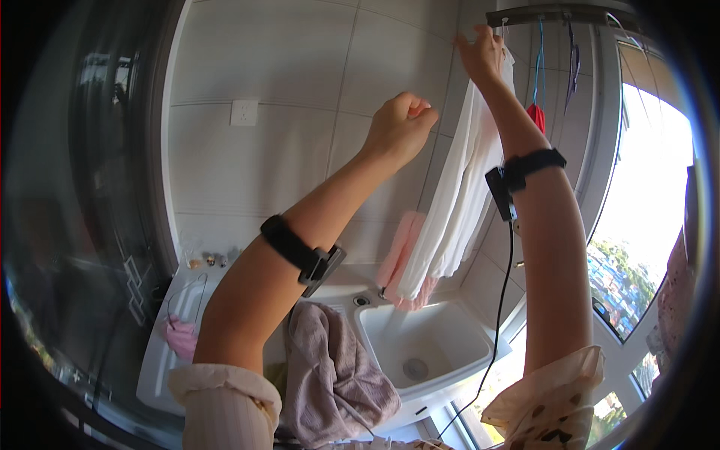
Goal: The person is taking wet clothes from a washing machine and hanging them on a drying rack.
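My right hand [482,53] is raised at the upper right, fingers spread, beside the top of a hanging white garment [455,185] just below a clothes rail [562,16]. Whether it touches the garment cannot be told. My left hand [406,121] is lifted near the middle in front of the tiled wall, its fingers curled; nothing shows in it. Pink cloth [402,253] hangs behind the white garment, over the back of a white sink [424,343]. Below my left forearm a greyish-mauve textured cloth [337,377] lies draped beside the basin.
A red item [536,117] hangs by blue cords from the rail, near dark hangers. A window [647,225] is at the right, a dark glass door [95,225] at the left. A wire hanger with pink cloth [181,337] lies on the white counter. Small items stand behind it.
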### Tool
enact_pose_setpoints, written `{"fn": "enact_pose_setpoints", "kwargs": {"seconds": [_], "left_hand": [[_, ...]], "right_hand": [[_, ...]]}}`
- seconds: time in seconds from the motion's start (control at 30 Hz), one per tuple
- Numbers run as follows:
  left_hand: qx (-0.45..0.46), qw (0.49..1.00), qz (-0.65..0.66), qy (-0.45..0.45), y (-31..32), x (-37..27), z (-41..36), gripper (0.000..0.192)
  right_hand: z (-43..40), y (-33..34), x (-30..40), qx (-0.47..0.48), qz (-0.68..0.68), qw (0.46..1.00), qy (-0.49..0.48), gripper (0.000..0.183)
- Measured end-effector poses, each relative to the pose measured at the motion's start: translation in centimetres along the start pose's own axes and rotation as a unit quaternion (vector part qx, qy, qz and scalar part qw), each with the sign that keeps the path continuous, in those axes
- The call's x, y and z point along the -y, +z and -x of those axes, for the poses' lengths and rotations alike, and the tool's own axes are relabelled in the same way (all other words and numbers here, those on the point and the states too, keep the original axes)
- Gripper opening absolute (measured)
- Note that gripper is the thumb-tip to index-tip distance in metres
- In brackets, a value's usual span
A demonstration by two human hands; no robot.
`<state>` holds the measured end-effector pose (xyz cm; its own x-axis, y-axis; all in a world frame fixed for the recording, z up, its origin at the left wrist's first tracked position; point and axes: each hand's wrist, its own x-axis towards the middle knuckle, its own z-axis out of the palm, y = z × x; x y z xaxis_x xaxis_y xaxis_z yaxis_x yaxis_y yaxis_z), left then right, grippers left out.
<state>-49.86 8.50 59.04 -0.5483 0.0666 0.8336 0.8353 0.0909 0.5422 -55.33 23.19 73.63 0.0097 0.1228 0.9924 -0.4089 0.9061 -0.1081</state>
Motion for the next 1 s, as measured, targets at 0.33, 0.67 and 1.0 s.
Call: {"fn": "enact_pose_setpoints", "kwargs": {"seconds": [0.33, 0.67, 1.0], "left_hand": [[0.072, 0.996, 0.059, -0.014, -8.4, 0.5, 7.4, 0.025], [0.028, 0.99, 0.066, -0.121, -14.4, 4.0, 15.3, 0.025], [0.047, 0.974, 0.124, -0.182, -13.8, 6.9, 16.2, 0.022]], "right_hand": [[-6.0, 5.6, -5.5, 0.049, -0.083, 0.947, 0.307, 0.05], [-5.1, 6.4, -10.1, -0.033, 0.012, 0.979, 0.199, 0.032], [1.1, 3.6, -5.7, -0.07, 0.025, 0.994, 0.082, 0.023]]}}
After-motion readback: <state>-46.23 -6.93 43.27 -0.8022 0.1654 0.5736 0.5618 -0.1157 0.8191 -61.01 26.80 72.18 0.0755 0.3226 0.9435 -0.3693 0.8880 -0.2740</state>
